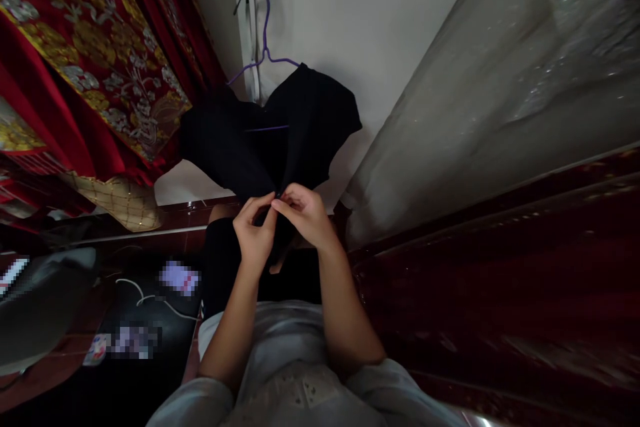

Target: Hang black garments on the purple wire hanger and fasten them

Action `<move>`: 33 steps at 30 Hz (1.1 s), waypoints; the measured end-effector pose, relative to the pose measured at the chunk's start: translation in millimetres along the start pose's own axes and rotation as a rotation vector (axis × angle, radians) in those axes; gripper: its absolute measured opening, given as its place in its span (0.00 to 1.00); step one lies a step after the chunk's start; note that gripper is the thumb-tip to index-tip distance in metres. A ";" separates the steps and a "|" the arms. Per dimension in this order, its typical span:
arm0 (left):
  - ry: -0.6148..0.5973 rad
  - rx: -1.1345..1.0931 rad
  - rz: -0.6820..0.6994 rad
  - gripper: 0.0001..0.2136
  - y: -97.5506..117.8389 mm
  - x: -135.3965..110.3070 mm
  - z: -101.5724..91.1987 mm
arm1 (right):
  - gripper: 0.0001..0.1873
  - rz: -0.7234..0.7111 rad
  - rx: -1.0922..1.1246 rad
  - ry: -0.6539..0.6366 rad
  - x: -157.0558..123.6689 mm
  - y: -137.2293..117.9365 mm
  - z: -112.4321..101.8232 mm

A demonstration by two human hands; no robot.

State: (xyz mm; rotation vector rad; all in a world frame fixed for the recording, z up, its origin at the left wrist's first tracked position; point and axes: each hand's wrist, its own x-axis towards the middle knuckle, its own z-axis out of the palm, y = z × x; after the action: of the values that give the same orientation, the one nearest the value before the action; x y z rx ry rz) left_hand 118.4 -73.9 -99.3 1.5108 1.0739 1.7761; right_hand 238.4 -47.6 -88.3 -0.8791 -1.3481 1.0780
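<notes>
A black V-necked shirt (pixel 320 107) hangs on a purple clothes hanger (pixel 267 33) in front of me. Both hands meet at the bottom of its neckline. My left hand (pixel 256 223) is closed, thumb and fingers pinching the front edge of the black shirt. Beside it, my right hand (pixel 305 210) pinches the opposite edge, its fingertips touching those of the left. Whatever small part lies between the fingertips, such as a button, is too small and dark to make out. The lower part of the shirt is hidden behind my hands.
Red cloth with gold and silver embroidery (pixel 110 47) hangs at the left. A plastic-wrapped panel (pixel 450 80) and dark red wood (pixel 500 293) stand at the right. Low on the left, a white cable (pixel 140 293) crosses a black surface (pixel 170 327).
</notes>
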 end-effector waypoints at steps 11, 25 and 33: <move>0.022 -0.006 -0.146 0.06 -3.2 2.8 -2.8 | 0.09 -0.275 -0.193 0.213 3.0 17.5 -10.2; -0.336 0.290 0.247 0.08 11.0 50.6 8.3 | 0.17 -0.626 -0.560 0.259 191.6 -81.3 -42.1; -0.311 0.375 0.559 0.05 31.4 210.8 17.6 | 0.18 -0.716 -0.780 0.166 169.8 -67.7 -46.2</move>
State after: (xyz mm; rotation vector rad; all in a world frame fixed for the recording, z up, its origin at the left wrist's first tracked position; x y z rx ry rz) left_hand 95.4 88.3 38.2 2.4154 0.9129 1.6433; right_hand 277.1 98.0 25.2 -0.8823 -1.7666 -0.0984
